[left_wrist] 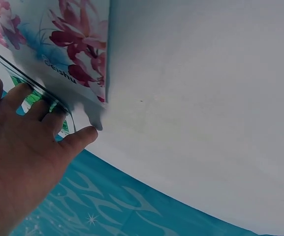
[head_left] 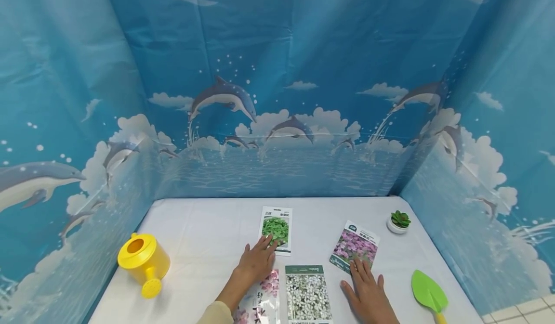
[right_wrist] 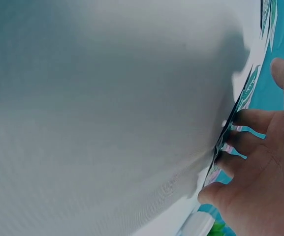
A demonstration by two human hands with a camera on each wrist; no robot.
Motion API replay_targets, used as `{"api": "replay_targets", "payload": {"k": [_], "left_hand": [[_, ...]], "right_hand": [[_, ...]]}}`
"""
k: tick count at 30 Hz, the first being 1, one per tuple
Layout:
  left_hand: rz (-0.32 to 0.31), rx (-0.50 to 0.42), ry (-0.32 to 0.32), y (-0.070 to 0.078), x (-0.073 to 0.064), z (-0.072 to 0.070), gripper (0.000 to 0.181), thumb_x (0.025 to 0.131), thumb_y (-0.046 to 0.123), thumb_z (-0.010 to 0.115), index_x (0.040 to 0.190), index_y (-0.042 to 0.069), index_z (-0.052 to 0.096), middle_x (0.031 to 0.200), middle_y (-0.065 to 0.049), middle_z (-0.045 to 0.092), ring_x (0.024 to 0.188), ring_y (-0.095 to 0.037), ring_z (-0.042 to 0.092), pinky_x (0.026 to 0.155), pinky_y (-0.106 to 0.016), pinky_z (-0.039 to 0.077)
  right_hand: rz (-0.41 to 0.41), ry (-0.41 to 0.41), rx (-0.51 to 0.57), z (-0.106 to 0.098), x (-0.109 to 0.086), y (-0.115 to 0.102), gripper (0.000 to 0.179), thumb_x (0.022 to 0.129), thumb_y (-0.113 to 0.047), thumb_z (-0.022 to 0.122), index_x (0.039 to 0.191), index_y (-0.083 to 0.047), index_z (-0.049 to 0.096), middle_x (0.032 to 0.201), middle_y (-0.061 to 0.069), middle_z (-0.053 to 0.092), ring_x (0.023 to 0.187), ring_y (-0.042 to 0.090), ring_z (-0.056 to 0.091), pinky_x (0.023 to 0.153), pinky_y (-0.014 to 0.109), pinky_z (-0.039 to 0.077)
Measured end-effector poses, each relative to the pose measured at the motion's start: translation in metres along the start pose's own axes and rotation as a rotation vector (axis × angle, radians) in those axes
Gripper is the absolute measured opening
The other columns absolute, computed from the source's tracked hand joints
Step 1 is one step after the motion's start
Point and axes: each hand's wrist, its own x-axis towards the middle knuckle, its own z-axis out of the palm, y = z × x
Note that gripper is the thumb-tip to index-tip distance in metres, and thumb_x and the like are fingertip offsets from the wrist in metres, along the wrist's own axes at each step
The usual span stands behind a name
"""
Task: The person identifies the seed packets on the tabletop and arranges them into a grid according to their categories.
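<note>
My left hand [head_left: 258,260] rests its fingertips on the lower part of a seed packet with green leaves [head_left: 276,224]. Below that hand, partly hidden by the wrist, lies a packet with pink blossoms [head_left: 270,295]. In the left wrist view the fingers of the left hand [left_wrist: 28,142] reach over the edge of the green packet. On the right, my right hand [head_left: 367,290] touches the near edge of a tilted packet with purple-pink flowers [head_left: 355,245], its fingers spread. Between the hands lies a packet with white flowers [head_left: 308,294].
A yellow watering can [head_left: 145,261] stands at the left of the white-covered table [head_left: 199,237]. At the right are a small potted succulent [head_left: 398,221] and a green toy shovel [head_left: 429,291]. A blue dolphin-print curtain [head_left: 277,170] encloses the back and sides.
</note>
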Motion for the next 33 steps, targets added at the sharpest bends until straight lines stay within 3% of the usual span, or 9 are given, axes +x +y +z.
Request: {"api": "replay_targets", "payload": {"k": [10, 20, 27, 33], "left_hand": [[-0.032, -0.053, -0.005, -0.007, -0.011, 0.002, 0.048, 0.116, 0.028, 0.045, 0.160, 0.012, 0.053, 0.173, -0.010, 0.040, 0.159, -0.034, 0.037, 0.122, -0.069, 0.034], [-0.009, -0.089, 0.072, -0.020, -0.022, 0.009, 0.049, 0.117, 0.028, 0.040, 0.159, 0.008, 0.053, 0.171, -0.016, 0.041, 0.158, -0.039, 0.037, 0.119, -0.071, 0.036], [-0.051, -0.096, 0.039, -0.018, -0.029, 0.002, 0.048, 0.116, 0.026, 0.045, 0.159, 0.006, 0.053, 0.171, -0.015, 0.040, 0.159, -0.039, 0.036, 0.122, -0.070, 0.034], [-0.065, -0.073, 0.057, -0.018, -0.033, 0.003, 0.047, 0.115, 0.025, 0.046, 0.158, 0.005, 0.054, 0.170, -0.016, 0.042, 0.158, -0.040, 0.037, 0.121, -0.069, 0.035]], "right_hand": [[0.014, -0.015, 0.003, 0.000, 0.002, 0.003, 0.077, 0.110, -0.048, 0.057, 0.158, 0.011, 0.043, 0.170, 0.033, 0.027, 0.158, 0.057, 0.021, 0.115, 0.087, 0.016], [-0.003, -0.016, 0.010, -0.002, 0.008, 0.001, 0.078, 0.110, -0.046, 0.058, 0.159, 0.012, 0.040, 0.171, 0.034, 0.026, 0.158, 0.057, 0.020, 0.114, 0.088, 0.015], [-0.020, -0.015, 0.023, -0.001, 0.011, 0.001, 0.080, 0.110, -0.048, 0.058, 0.159, 0.012, 0.040, 0.170, 0.034, 0.025, 0.158, 0.058, 0.020, 0.113, 0.089, 0.016], [-0.026, -0.019, 0.031, 0.000, 0.013, 0.000, 0.081, 0.110, -0.050, 0.057, 0.160, 0.012, 0.039, 0.171, 0.034, 0.025, 0.158, 0.058, 0.019, 0.114, 0.089, 0.015]]}}
